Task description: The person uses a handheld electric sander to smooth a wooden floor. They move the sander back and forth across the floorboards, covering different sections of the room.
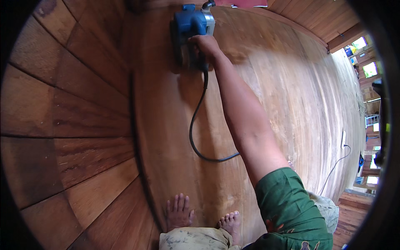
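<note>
Brown wooden floor (266, 96) carries a boxy blue-and-silver power tool (187, 21) near its far edge. It looks heavy and hard; hold its near end, where your right hand (205, 44) clamps. Your left hand (179, 216) lies flat, fingers apart.

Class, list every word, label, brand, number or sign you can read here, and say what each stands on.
None can be read.
Blue power tool in the right hand: too blurred for any lettering to show.
Green shirt: print cut off at the lower edge, no words legible.
White fitting with a cord: too small to tell.
</note>
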`<state>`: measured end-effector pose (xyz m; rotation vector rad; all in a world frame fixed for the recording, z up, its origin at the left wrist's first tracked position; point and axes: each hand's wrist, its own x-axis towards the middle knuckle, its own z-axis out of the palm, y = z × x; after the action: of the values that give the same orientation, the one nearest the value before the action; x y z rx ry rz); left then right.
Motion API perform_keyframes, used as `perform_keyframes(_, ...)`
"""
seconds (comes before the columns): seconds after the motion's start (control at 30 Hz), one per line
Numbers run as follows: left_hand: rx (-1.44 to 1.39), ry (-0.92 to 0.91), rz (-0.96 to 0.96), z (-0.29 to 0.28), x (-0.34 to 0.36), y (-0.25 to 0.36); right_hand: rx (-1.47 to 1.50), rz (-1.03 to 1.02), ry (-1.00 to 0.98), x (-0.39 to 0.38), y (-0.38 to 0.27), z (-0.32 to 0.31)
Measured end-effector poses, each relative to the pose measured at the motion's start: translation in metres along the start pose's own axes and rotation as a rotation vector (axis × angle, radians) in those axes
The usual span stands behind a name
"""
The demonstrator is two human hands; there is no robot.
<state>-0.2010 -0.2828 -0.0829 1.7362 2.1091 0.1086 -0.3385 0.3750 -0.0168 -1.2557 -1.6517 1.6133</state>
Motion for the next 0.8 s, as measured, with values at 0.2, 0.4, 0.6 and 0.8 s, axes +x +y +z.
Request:
perform_keyframes(0.2,0.058,0.005,0.0,0.0,0.002,-0.002,-0.029,0.072,0.007,0.018,0.014,-0.052)
perform_keyframes(0.4,0.068,0.04,-0.018,-0.015,0.016,0.006,-0.084,0.069,0.101,0.006,0.047,-0.094)
perform_keyframes(0.6,0.102,0.021,0.019,-0.014,0.039,-0.011,0.072,0.092,0.208,-0.037,0.081,-0.115)
perform_keyframes(0.8,0.092,0.066,0.007,-0.048,0.083,-0.031,-0.042,0.085,0.281,-0.06,0.096,-0.122)
